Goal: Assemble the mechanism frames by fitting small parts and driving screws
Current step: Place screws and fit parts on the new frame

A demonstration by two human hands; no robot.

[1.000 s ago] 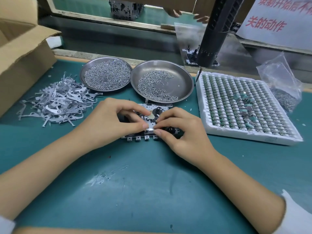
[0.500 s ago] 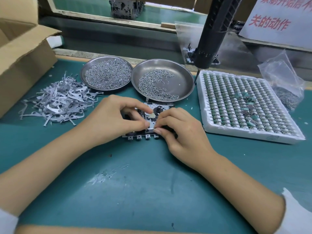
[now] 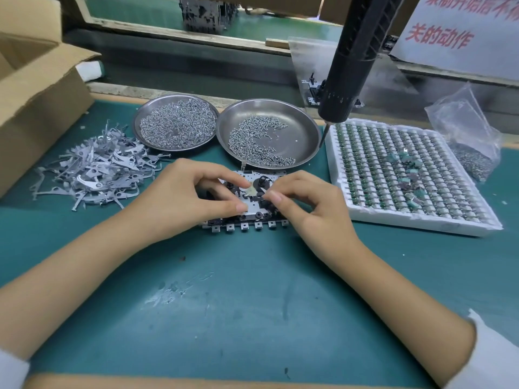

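Observation:
The mechanism frame point(image 3: 254, 211), a flat metal plate with black parts and a row of tabs along its near edge, lies on the green mat. My left hand point(image 3: 179, 197) grips its left half, thumb pressing on the silver plate and fingers curled over the far edge. My right hand point(image 3: 311, 209) pinches at the frame's right side with index finger and thumb; whatever sits between those fingertips is hidden. Two steel dishes of screws stand just behind, the left dish point(image 3: 135, 127) and the right dish point(image 3: 299, 130). A black electric screwdriver point(image 3: 345, 80) hangs above the right dish.
A pile of grey metal levers point(image 3: 95, 172) lies at the left. At the right a white foam tray point(image 3: 421, 223) holds rows of small green parts, with a plastic bag point(image 3: 471, 141) behind it. A cardboard box point(image 3: 36, 108) stands far left.
My two thumbs, which met over a small silver part on the frame, have drawn slightly apart. The frame has stayed in place.

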